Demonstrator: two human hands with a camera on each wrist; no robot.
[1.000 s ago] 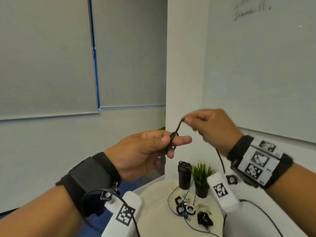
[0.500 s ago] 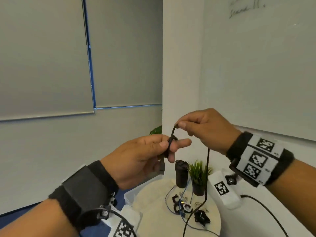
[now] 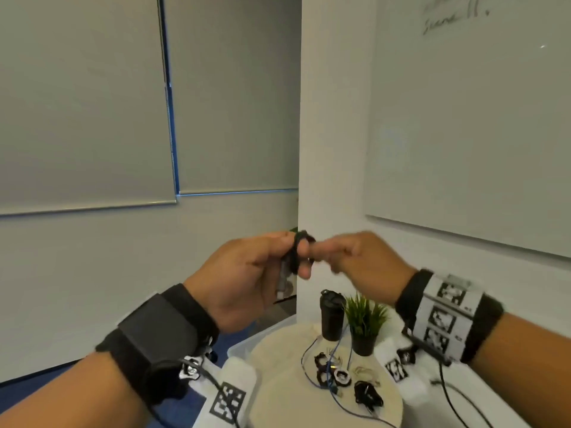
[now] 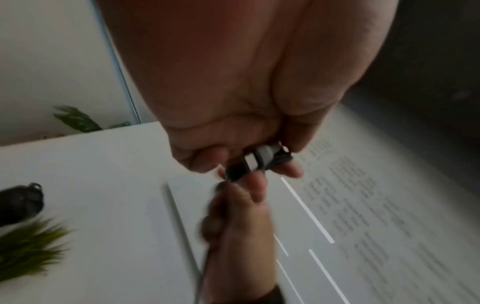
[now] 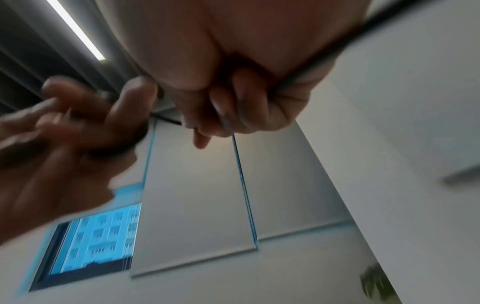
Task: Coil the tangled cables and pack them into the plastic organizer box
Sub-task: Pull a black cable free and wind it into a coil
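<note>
Cable: black cable (image 3: 298,251) is held up in the air, well above the round table (image 3: 278,393) — thin, light and limp, so it is judged to sag and spring out of its loops unless each turn is pinned.
Coil: a small bundle of turns is seen gathered against the left hand (image 3: 247,273); a pale plug end (image 4: 261,158) shows beside the dark turns in the left wrist view.
Where to hold: the crossing of the turns is judged the best place to be pinched, as a grip on the plug alone would let the loops fall open.
Left hand: it is raised above the table, fingers and thumb curled round the bundle, palm turned inward.
Right hand: right hand (image 3: 355,261) is brought just beside the left, fingertips touching the coil; the loose run of cable is seen passing through its curled fingers (image 5: 233,102) in the right wrist view — motion blur hides the finer detail.
Other cables: a blue cable (image 3: 336,393) and several small black coils (image 3: 366,393) lie on the table top, near the potted plant (image 3: 364,322) and the dark bottle (image 3: 332,316).
Box: a clear plastic box (image 3: 244,347) is partly seen at the table's left edge; its contents cannot be told.
</note>
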